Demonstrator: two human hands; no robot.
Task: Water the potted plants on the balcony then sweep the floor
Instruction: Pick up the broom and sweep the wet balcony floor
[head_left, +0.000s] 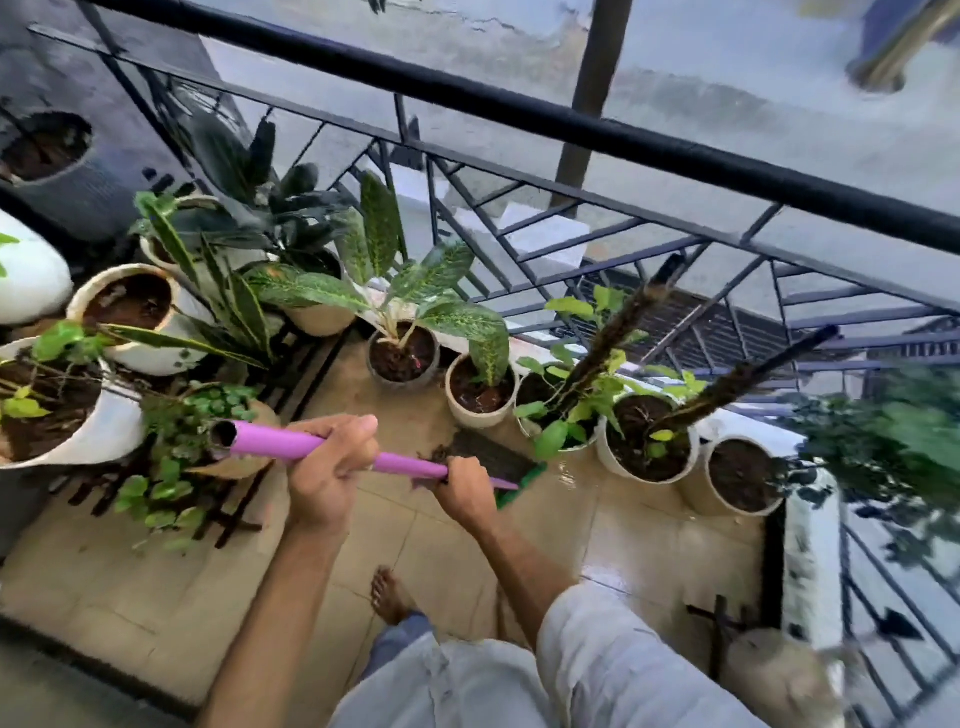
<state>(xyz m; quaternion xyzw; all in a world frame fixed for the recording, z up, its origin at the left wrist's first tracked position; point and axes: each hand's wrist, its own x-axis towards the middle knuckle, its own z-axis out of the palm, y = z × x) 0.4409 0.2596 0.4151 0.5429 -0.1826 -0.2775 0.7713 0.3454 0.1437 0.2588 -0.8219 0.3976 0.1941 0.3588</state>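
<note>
I hold a broom by its purple handle (280, 446), which runs from its open upper end at the left down to the right. My left hand (324, 467) grips the upper part of the handle. My right hand (465, 488) grips it lower down, just above the green head (519, 486) and dark bristles (483, 451). The bristles rest on the wet beige tile floor (649, 545) in front of a row of white pots (480, 392) with leafy plants. One more pot (748, 475) at the right holds only dark soil.
A black metal railing (571, 130) runs behind the pots. Larger white pots (130, 312) sit on a dark slatted stand (234, 499) at the left. My bare foot (392, 595) stands on the tiles. A low white ledge (810, 545) borders the right side.
</note>
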